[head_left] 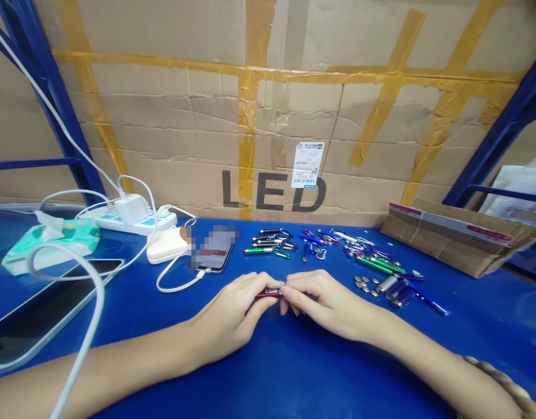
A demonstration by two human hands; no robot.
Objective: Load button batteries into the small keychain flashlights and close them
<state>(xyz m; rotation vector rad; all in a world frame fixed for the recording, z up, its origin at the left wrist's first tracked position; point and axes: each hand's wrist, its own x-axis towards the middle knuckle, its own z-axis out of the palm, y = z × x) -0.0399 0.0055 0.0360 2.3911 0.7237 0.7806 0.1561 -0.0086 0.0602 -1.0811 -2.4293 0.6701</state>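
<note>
Pinched between the fingers [294, 291] of the left hand [226, 317] and right hand [331, 305]: a red penlight [268, 293], over the table [294, 378]. Risk: a slip from the pinch, with small parts lost among the loose button cells [366, 285] right of the penlight.

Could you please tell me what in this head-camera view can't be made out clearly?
All in the head view:
The red cylinder: much of it is hidden by the fingers of the left hand and right hand.
The phone's screen: obscured by pixelated blur.
The white label on the cardboard box: print too small to read.
The power strip: partly hidden by the white charger.
</note>
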